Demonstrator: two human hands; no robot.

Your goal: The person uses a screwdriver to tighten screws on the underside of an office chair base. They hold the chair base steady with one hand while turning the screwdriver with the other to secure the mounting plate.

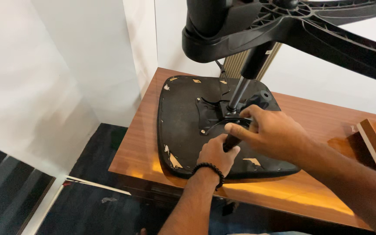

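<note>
One black chair seat [183,126] is laid upside down on the wooden table [310,126], with one gas-lift column [240,89] rising from its middle to one black star base [310,19]. One dark lever handle [230,142] is gripped by the left hand [216,154], which is closed around it. The right hand [270,132] is curled loosely over the mechanism plate [214,114]. One beaded bracelet [209,169] is worn on the left wrist. A small pale label is seen on the column.

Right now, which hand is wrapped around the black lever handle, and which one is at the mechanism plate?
The left hand, wearing the black bead bracelet, grips the lever handle. The right hand, bare-wristed, reaches over it to the mechanism plate beside the gas cylinder.
</note>
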